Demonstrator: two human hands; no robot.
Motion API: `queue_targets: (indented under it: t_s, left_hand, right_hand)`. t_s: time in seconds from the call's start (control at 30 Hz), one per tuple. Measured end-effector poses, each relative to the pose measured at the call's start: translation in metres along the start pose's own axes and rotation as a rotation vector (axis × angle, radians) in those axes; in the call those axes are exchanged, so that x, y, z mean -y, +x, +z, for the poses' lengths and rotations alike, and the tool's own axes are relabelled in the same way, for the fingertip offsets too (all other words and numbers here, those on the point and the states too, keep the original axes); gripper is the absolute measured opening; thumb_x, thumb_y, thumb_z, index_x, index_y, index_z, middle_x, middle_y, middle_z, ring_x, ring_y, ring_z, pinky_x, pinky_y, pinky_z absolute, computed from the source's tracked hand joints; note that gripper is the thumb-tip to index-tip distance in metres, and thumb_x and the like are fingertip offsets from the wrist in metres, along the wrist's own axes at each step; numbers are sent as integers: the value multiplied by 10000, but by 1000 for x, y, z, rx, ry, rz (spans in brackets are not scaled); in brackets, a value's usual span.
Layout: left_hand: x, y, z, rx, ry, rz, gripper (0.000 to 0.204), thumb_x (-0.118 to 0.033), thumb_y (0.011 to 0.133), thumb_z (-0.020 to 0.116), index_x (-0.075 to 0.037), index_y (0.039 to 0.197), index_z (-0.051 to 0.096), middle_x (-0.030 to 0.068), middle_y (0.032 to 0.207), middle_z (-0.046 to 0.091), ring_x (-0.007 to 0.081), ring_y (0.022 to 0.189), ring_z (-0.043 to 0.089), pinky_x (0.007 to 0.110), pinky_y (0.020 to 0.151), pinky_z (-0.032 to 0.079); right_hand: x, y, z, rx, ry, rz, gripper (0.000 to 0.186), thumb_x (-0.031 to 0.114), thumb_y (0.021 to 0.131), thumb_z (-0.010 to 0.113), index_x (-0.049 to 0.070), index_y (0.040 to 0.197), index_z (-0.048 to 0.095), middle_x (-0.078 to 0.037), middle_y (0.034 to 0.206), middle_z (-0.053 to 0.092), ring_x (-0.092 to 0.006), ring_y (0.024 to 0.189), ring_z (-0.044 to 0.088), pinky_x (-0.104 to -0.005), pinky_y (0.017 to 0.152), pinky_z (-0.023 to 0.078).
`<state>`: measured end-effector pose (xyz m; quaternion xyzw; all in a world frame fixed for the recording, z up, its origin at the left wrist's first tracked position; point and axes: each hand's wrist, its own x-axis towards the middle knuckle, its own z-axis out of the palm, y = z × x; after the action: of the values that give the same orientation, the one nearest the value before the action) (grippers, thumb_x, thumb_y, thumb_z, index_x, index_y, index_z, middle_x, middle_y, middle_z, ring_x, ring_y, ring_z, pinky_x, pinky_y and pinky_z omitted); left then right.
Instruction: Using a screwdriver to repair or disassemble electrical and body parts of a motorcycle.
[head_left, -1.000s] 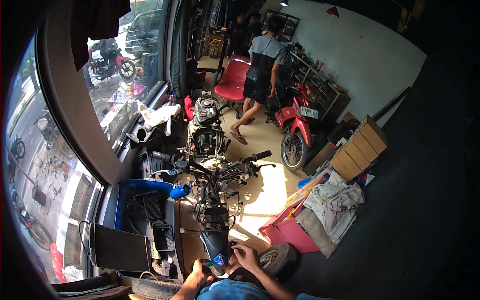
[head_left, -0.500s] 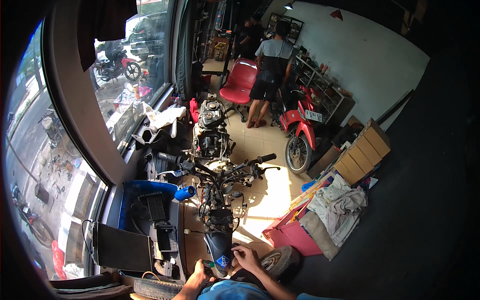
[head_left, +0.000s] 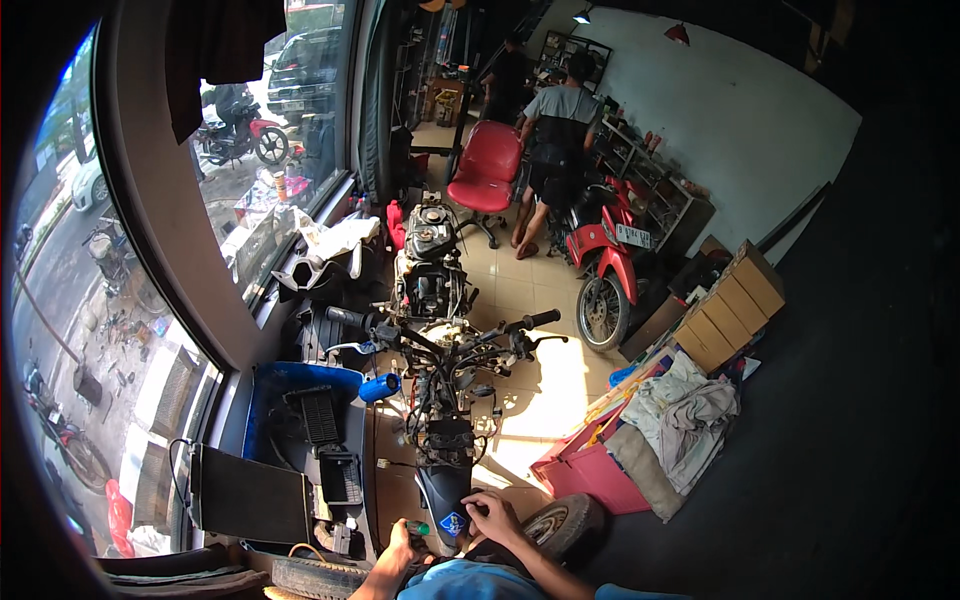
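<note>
A partly stripped motorcycle (head_left: 440,350) stands in front of me, its handlebars and wiring bare. Its dark front fender (head_left: 440,492), marked with a blue diamond sticker, points toward me between my hands. Left of the fender, my left hand (head_left: 402,548) is closed around a small green-ended object (head_left: 418,527); most of it is hidden in the grip, so its kind is unclear. My right hand (head_left: 494,522) is at the fender's right edge, with bent fingers drawn together. Whatever those fingers hold, if anything, is too small to make out.
To the left are a blue bin (head_left: 262,410) of parts and a dark flat panel (head_left: 250,492). Loose tires (head_left: 575,525) lie near me. A pink box (head_left: 600,474), cloths (head_left: 685,405) and cartons (head_left: 735,308) sit right. Beyond are a red chair (head_left: 487,165), a person and a red motorcycle (head_left: 603,240).
The whole view has shifted slightly. The person beyond the chair has shifted stance beside the red motorcycle. Both my hands keep nearly the same places by the fender.
</note>
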<state>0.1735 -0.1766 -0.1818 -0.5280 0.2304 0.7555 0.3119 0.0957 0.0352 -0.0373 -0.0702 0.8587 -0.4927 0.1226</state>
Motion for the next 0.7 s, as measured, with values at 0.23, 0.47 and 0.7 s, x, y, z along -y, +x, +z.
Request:
queue_targets:
  t_s: [0.23,0.47,0.7]
  left_hand:
    - [-3,3,10,8,-7,-18,478,-546,882,398,-103,961,559,120,957,615,317,927,567,556,792,439]
    - [-5,-1,9,-2,55,68,480,-556,872,399,-103,925,549,111,864,578,314,815,553,546,672,442]
    - [0,-18,9,-12,126,166,484,-567,860,400,-103,882,537,100,754,535,310,684,536,533,533,444]
  right_hand:
    - [2,1,-2,11,-99,-160,151,117,904,590,24,996,665,-75,796,658,-129,547,648,-258,586,498]
    - [1,2,0,11,-97,-156,148,118,907,591,24,994,664,-72,793,657,-128,547,648,-260,575,495]
    - [-1,1,2,11,-91,-159,146,123,905,596,29,992,667,-72,774,655,-128,547,646,-260,584,497]
